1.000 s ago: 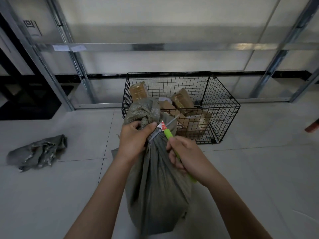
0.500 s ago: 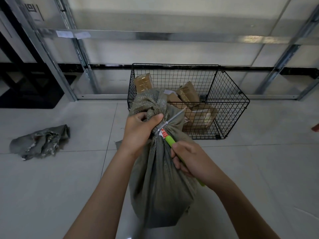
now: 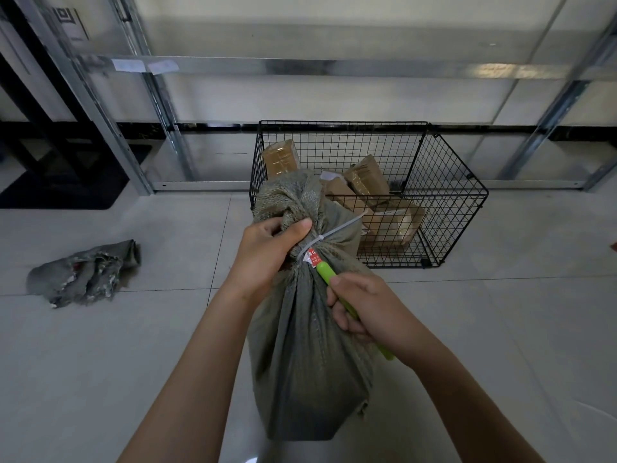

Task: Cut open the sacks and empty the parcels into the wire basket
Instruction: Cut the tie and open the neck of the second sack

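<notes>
Since a moment ago the right hand has drawn the green cutter lower, its tip now against the white zip tie at the sack's neck. That hand is closed around the cutter's handle; the left hand is clenched on the gathered neck of the grey sack — just above the tie. Upright on the pale floor, the sack stands directly in front of the wire basket, which holds brown parcels. An empty sack lies crumpled well to the left of the basket.
</notes>
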